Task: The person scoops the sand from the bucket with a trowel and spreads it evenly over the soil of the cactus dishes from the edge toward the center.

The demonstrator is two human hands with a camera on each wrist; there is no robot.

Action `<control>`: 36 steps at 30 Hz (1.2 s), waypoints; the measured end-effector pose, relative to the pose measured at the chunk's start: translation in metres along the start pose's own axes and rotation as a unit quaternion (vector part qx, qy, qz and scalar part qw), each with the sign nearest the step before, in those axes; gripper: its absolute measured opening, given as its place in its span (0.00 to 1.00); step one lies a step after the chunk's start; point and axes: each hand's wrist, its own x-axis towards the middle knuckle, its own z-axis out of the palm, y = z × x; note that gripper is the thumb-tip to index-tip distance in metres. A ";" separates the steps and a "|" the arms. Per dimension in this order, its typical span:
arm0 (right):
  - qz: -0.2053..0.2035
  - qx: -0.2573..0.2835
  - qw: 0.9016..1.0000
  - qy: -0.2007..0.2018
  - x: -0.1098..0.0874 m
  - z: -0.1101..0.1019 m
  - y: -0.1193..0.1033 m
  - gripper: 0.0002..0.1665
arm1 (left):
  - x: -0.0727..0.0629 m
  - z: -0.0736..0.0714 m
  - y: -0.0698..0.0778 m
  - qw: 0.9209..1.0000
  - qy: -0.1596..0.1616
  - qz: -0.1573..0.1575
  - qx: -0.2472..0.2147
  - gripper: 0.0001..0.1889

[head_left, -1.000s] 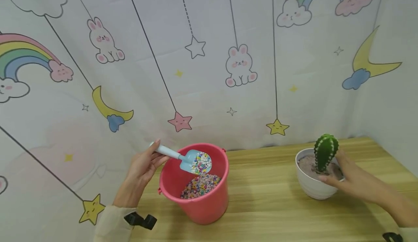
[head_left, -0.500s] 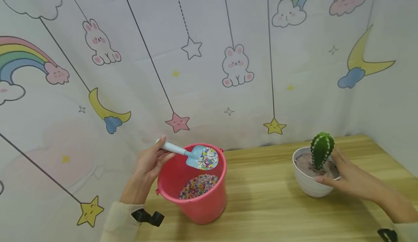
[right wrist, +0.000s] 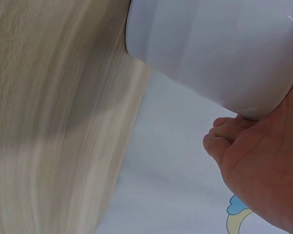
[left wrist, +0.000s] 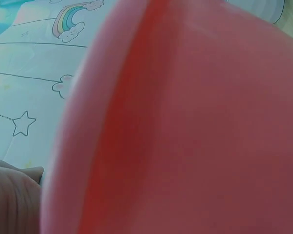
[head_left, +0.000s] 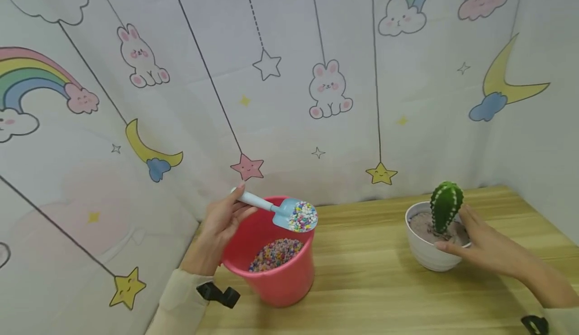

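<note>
In the head view my left hand (head_left: pixel 223 224) holds a light blue toy shovel (head_left: pixel 255 201) by its pale handle, thumb on top. Its blade carries small multicoloured beads (head_left: pixel 303 216) above the right rim of a pink bucket (head_left: pixel 285 285). More beads (head_left: pixel 276 254) lie inside the bucket. The bucket's wall (left wrist: pixel 224 122) fills most of the left wrist view, with the hand (left wrist: pixel 12 195) at lower left. My right hand (head_left: pixel 490 247) grips the rim of a white flowerpot (head_left: pixel 431 254), thumb at the front, fingers behind. A green cactus (head_left: pixel 446 207) stands in its greyish soil.
Both containers stand on a wood-grain table (head_left: pixel 362 285), the pot to the right of the bucket. A white curtain (head_left: pixel 280 114) printed with rabbits, stars and rainbows hangs close behind and along the left. The table's right edge runs beyond the pot.
My left hand has moved right and slightly up with the loaded toy shovel, from over the bucket's middle to its right rim. The right hand stays at the flowerpot.
</note>
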 end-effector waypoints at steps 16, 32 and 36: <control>0.004 0.011 1.000 -0.005 0.001 0.001 0.002 0.72 | -0.002 0.032 -0.012 1.000 -0.009 -0.001 -0.012 0.21; 0.016 -0.023 1.000 -0.008 0.000 0.002 0.001 0.70 | -0.006 0.058 -0.019 0.998 -0.023 -0.004 -0.059 0.14; 0.002 -0.077 0.997 0.005 0.001 -0.001 -0.001 0.68 | -0.009 0.064 -0.019 0.998 -0.024 -0.014 -0.051 0.16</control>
